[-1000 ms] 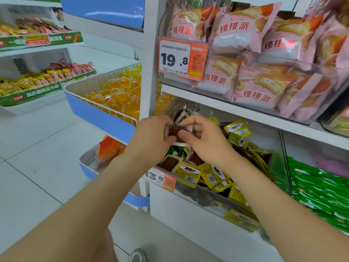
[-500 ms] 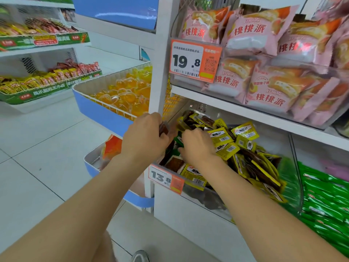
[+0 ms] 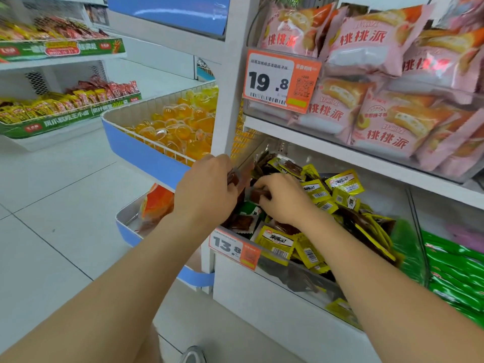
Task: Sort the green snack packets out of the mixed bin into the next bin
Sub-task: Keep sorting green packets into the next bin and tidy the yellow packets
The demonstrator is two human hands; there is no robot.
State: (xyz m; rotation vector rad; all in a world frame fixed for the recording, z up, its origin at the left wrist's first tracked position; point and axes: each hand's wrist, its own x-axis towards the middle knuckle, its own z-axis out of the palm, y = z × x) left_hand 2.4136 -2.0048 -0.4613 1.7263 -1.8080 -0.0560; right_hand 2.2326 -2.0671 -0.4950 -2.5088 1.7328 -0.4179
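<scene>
The mixed bin (image 3: 293,279) on the lower shelf holds many yellow packets (image 3: 277,243) and dark brown ones. A green packet (image 3: 250,209) lies between my hands at the bin's left end. My left hand (image 3: 207,189) holds a few brown packets (image 3: 237,178) at the bin's left edge. My right hand (image 3: 281,196) reaches into the pile and pinches a brown packet (image 3: 258,193). The neighbouring bin (image 3: 419,244) to the right is filled with green packets (image 3: 455,268).
A clear divider (image 3: 415,221) separates the two bins. A price tag 13.8 (image 3: 234,248) hangs on the mixed bin's front. Pink cake bags (image 3: 366,48) fill the shelf above. Left of the post, a blue-rimmed basket (image 3: 146,150) holds orange jellies. My shoe (image 3: 193,355) shows below.
Both hands dropped from in front of the bin down into it. My left hand kept its brown packets, and my right hand moved into the pile and took hold of a brown packet.
</scene>
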